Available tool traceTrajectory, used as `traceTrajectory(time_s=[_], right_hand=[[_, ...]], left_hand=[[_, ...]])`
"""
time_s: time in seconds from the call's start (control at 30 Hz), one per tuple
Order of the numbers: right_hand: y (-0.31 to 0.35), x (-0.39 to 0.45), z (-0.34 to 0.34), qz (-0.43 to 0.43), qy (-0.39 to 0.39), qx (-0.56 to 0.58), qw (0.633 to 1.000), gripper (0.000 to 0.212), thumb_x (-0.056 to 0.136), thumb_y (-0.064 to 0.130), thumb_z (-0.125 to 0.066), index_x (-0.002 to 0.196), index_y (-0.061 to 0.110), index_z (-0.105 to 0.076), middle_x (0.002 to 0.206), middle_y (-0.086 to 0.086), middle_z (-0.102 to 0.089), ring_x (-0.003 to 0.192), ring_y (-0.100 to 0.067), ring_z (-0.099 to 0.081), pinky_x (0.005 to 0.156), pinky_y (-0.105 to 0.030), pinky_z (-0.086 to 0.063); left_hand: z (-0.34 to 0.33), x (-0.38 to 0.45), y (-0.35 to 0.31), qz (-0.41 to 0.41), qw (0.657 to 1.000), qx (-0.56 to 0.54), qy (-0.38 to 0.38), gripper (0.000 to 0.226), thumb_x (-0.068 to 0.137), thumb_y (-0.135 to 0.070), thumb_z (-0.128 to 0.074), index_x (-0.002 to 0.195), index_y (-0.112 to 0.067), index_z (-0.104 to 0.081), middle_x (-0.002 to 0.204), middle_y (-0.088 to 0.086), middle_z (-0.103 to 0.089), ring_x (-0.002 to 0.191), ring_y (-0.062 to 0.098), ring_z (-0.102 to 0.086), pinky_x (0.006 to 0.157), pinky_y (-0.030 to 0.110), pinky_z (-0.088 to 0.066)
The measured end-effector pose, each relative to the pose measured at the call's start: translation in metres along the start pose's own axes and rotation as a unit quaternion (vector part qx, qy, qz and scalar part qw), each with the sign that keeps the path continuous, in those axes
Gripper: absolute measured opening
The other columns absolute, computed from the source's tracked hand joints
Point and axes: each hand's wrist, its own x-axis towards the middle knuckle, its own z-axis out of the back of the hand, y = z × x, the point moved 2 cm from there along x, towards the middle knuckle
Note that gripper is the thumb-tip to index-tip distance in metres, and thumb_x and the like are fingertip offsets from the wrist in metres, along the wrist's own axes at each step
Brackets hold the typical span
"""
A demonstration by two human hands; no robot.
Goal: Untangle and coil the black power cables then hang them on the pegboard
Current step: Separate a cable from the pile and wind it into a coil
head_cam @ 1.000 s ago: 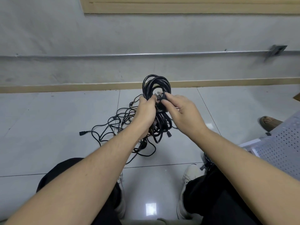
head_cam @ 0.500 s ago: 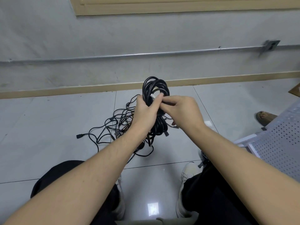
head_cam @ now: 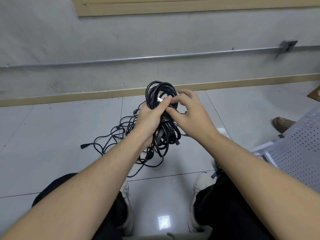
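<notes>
A coiled bundle of black power cable (head_cam: 160, 91) hangs in front of me above the tiled floor. My left hand (head_cam: 150, 118) grips the bundle round its middle, thumb pressed over a light-coloured plug end. My right hand (head_cam: 188, 113) pinches a strand of the same bundle at its right side with thumb and forefinger, the other fingers lifted. On the floor below lies a tangled heap of black cables (head_cam: 119, 134), with a plug (head_cam: 84, 146) trailing out to the left. The pegboard (head_cam: 301, 149), white and perforated, lies at the right edge.
A grey wall with a metal conduit (head_cam: 138, 58) and a tan skirting runs across the back. Another person's sandalled foot (head_cam: 282, 123) is at the right, beside the pegboard. My knees and white shoes (head_cam: 200, 186) are below.
The right hand has shifted from holding the plug at the bundle's centre to pinching a strand on its right side, fingers now spread. The left thumb has come up over the plug end.
</notes>
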Motion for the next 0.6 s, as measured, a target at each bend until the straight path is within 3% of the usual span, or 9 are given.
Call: traceTrajectory(time_s=[0.07,0.13,0.23,0.33,0.4,0.43,0.53,0.6], right_hand=[[0.002,0.001,-0.001,0.012,0.002,-0.038,0.999,0.013,0.095,0.031,-0.069,0.105,0.023,-0.067,0.136,0.010,-0.051,0.114,-0.004,-0.053,0.097,-0.038,-0.050],[0.005,0.001,-0.003,0.016,0.009,-0.080,0.997,0.014,0.099,0.029,-0.064,0.108,0.018,-0.063,0.150,0.003,-0.047,0.128,-0.010,-0.051,0.102,-0.032,-0.044],[0.010,-0.002,-0.010,-0.010,0.013,-0.062,0.998,0.015,0.102,0.029,-0.058,0.114,0.020,-0.058,0.154,-0.004,-0.047,0.139,-0.013,-0.045,0.109,-0.032,-0.040],[0.010,-0.002,-0.012,-0.038,-0.006,-0.027,0.999,0.015,0.101,0.032,-0.059,0.111,0.022,-0.058,0.114,0.000,-0.071,0.101,-0.019,-0.068,0.087,-0.042,-0.054],[0.009,0.000,-0.008,-0.058,-0.015,-0.021,0.998,0.011,0.099,0.036,-0.060,0.104,0.026,-0.057,0.086,0.000,-0.072,0.071,-0.020,-0.068,0.068,-0.046,-0.056],[0.008,0.000,-0.007,-0.064,-0.012,-0.023,0.998,0.011,0.099,0.037,-0.060,0.102,0.027,-0.057,0.081,-0.001,-0.072,0.063,-0.023,-0.067,0.061,-0.047,-0.056],[0.008,0.002,-0.006,-0.069,0.009,-0.030,0.997,0.009,0.097,0.037,-0.060,0.096,0.029,-0.057,0.076,-0.003,-0.068,0.055,-0.028,-0.064,0.044,-0.049,-0.053],[0.008,0.003,-0.007,-0.056,0.019,-0.050,0.997,0.010,0.097,0.035,-0.062,0.095,0.026,-0.058,0.081,0.000,-0.065,0.062,-0.024,-0.062,0.051,-0.043,-0.053]], left_hand=[[-0.001,-0.001,0.002,0.021,0.999,-0.035,-0.007,0.033,0.094,-0.032,-0.074,0.117,-0.010,-0.069,0.100,0.011,-0.078,0.087,0.024,-0.077,0.074,0.039,-0.059],[-0.001,-0.001,0.001,0.054,0.995,-0.080,-0.008,0.032,0.093,-0.028,-0.075,0.117,-0.008,-0.071,0.097,0.011,-0.077,0.083,0.023,-0.077,0.065,0.032,-0.059],[0.002,0.001,-0.001,0.093,0.988,-0.124,0.012,0.035,0.088,-0.025,-0.078,0.116,-0.004,-0.073,0.092,0.010,-0.076,0.082,0.023,-0.075,0.062,0.030,-0.058],[0.006,0.003,-0.002,0.097,0.983,-0.152,0.027,0.038,0.088,-0.021,-0.077,0.119,-0.001,-0.071,0.098,0.013,-0.075,0.084,0.025,-0.075,0.066,0.032,-0.060],[0.008,0.003,-0.001,0.087,0.983,-0.158,0.030,0.043,0.089,-0.019,-0.076,0.125,0.002,-0.066,0.104,0.015,-0.075,0.088,0.027,-0.075,0.069,0.035,-0.060],[0.009,0.004,0.000,0.079,0.985,-0.154,0.022,0.041,0.090,-0.017,-0.076,0.125,0.001,-0.065,0.105,0.015,-0.075,0.088,0.028,-0.075,0.070,0.036,-0.060],[0.010,0.005,0.003,0.054,0.989,-0.135,-0.002,0.026,0.090,-0.012,-0.076,0.112,-0.010,-0.062,0.100,0.013,-0.075,0.084,0.028,-0.075,0.065,0.035,-0.059],[0.010,0.004,0.005,0.047,0.991,-0.125,-0.019,0.025,0.090,-0.012,-0.074,0.110,-0.014,-0.059,0.093,0.009,-0.076,0.080,0.027,-0.075,0.062,0.036,-0.059]])
